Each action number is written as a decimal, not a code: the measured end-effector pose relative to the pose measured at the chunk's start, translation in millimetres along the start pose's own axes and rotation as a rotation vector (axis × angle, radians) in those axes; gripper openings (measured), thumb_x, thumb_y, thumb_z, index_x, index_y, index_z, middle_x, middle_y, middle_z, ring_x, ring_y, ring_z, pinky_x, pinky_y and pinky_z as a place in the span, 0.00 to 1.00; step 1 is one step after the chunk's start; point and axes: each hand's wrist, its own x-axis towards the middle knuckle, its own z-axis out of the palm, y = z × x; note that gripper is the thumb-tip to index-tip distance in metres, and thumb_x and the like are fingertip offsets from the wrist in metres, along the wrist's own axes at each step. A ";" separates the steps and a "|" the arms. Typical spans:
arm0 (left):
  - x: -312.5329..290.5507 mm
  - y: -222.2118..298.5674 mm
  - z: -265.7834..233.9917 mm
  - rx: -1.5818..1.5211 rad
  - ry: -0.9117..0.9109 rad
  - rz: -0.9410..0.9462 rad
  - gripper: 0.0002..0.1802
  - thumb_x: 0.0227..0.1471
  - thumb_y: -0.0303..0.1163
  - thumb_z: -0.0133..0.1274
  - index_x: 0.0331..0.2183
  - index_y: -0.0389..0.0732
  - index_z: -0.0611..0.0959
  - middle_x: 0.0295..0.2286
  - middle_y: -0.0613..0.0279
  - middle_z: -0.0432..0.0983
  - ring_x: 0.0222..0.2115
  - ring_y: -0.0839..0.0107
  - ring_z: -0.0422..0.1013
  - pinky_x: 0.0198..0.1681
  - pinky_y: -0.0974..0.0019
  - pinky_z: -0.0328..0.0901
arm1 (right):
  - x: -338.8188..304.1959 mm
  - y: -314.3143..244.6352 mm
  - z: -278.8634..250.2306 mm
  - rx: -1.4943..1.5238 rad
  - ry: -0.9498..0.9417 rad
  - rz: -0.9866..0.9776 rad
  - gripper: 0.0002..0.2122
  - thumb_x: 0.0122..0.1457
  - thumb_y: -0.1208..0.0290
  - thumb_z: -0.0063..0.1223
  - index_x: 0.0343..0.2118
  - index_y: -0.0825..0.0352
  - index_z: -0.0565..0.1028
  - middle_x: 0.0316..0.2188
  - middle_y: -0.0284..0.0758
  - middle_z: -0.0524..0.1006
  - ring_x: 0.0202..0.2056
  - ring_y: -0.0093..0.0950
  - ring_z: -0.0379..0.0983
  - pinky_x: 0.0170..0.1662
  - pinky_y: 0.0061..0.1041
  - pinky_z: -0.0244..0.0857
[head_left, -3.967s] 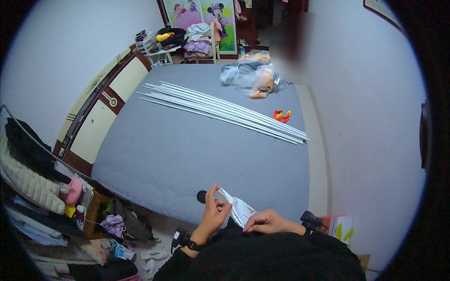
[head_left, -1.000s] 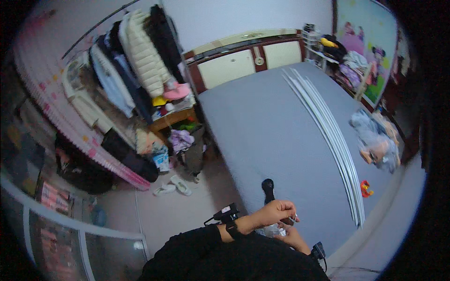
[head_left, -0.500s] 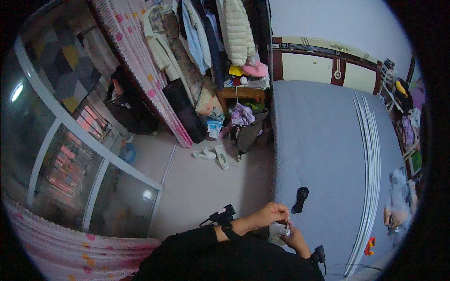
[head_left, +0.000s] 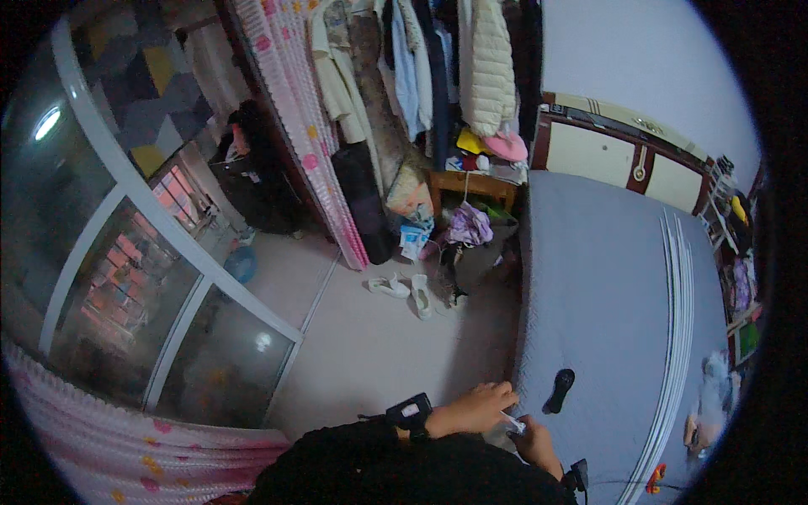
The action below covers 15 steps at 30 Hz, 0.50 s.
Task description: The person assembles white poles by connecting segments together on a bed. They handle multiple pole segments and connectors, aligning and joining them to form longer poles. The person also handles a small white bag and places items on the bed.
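Note:
Close in front of my body, my left hand (head_left: 484,408) and my right hand (head_left: 539,443) come together at the near side of the bed. A small crumpled piece of white, see-through plastic (head_left: 514,426), seemingly a little bag, shows between them. The right hand's fingers are closed on it. My left hand's fingers are bent just above it, and whether they grip it is hard to make out. A long black object (head_left: 559,392), rounded at both ends, lies on the grey bedspread (head_left: 602,295) just beyond the right hand.
Long thin white strips (head_left: 678,328) lie lengthwise on the bed, with clear plastic wrapping (head_left: 714,396) and a small orange item (head_left: 656,478) near them. White shoes (head_left: 421,297) stand on the floor beside a dark bag (head_left: 484,265). Glass sliding doors (head_left: 244,337) are at the left.
The view has shifted, so the room appears farther right and lower. My left hand has lowered from its raised pinch and lies flatter over the plastic; the right hand stays closed on it.

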 end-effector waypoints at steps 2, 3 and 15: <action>-13.3 -7.4 -3.6 0.335 -0.113 -0.044 0.14 0.51 0.36 0.52 0.39 0.42 0.75 0.33 0.52 0.69 0.37 0.51 0.68 0.38 0.54 0.62 | 10.4 -16.4 -1.5 -0.014 -0.085 -0.014 0.17 0.47 0.69 0.62 0.39 0.67 0.71 0.27 0.46 0.75 0.30 0.43 0.74 0.33 0.34 0.66; -15.2 -11.7 -5.1 0.226 -0.212 -0.115 0.11 0.50 0.36 0.53 0.36 0.42 0.77 0.34 0.52 0.69 0.37 0.51 0.69 0.39 0.55 0.62 | 16.4 -23.6 -1.8 0.004 -0.087 -0.069 0.16 0.47 0.69 0.62 0.39 0.67 0.71 0.28 0.46 0.75 0.31 0.43 0.74 0.33 0.35 0.66; -20.8 -44.4 -11.1 -0.855 -0.100 -0.009 0.08 0.56 0.26 0.46 0.35 0.37 0.79 0.42 0.61 0.73 0.44 0.68 0.67 0.47 0.66 0.61 | 37.8 -43.3 4.0 -0.208 0.155 -0.320 0.19 0.47 0.57 0.59 0.34 0.68 0.69 0.27 0.43 0.73 0.30 0.45 0.71 0.33 0.39 0.65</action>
